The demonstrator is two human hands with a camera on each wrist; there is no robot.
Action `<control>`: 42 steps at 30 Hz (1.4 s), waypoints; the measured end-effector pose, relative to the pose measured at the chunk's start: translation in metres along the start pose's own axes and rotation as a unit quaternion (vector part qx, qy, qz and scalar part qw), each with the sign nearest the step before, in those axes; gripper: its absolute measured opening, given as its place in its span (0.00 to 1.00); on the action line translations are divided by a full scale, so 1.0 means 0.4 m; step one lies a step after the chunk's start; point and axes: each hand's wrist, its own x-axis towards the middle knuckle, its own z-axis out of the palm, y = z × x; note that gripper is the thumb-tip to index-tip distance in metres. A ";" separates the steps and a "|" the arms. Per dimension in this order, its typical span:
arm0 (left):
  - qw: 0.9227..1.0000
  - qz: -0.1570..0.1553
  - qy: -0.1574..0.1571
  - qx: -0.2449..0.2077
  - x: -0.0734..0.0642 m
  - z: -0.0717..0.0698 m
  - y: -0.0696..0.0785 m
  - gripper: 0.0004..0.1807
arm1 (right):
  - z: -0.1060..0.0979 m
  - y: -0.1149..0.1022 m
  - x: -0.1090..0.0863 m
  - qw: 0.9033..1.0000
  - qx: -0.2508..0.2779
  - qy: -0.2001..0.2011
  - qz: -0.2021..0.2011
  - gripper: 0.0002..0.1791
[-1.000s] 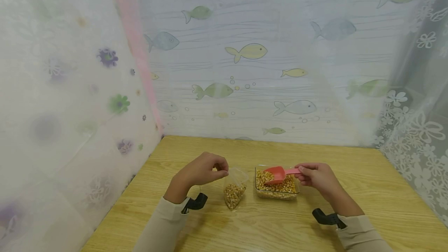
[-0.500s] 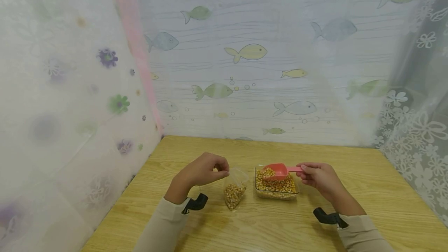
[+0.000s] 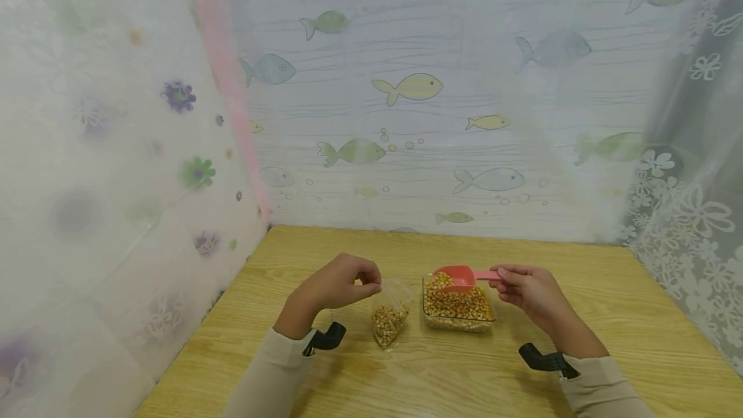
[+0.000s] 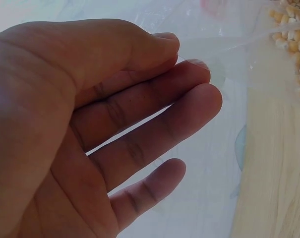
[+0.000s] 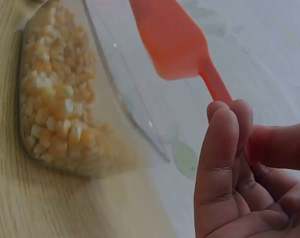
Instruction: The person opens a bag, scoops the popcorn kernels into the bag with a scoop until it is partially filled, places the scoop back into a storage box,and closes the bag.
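Observation:
My right hand [image 3: 525,289] pinches the handle of a red scoop [image 3: 460,279], which carries corn kernels in its bowl. The scoop hangs over a clear glass container [image 3: 458,324] of corn kernels [image 3: 458,305]; the right wrist view shows the scoop [image 5: 174,44] above the container's rim. To the left, my left hand [image 3: 339,289] pinches the upper edge of a clear plastic bag [image 3: 397,292] between thumb and fingertips. Its other fingers spread loosely in the left wrist view. Kernels [image 3: 387,324] fill the bag's lower part, and it stands on the table.
The bag and container stand side by side on a wood-grain table [image 3: 441,379]. Behind the table hangs a fish-patterned curtain [image 3: 429,147], with flowered sheets [image 3: 116,166] at the sides. A black wrist mount [image 3: 327,337] juts from the left sleeve, another mount [image 3: 540,358] from the right.
The scoop has risen out of the corn in the container, now bearing kernels, and tipped more level. The left hand and bag have stayed nearly still.

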 end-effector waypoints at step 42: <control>1.000 0.006 0.007 0.004 0.004 0.006 0.002 0.05 | 0.160 -0.102 -0.069 0.998 -0.020 -0.030 -0.058 0.25</control>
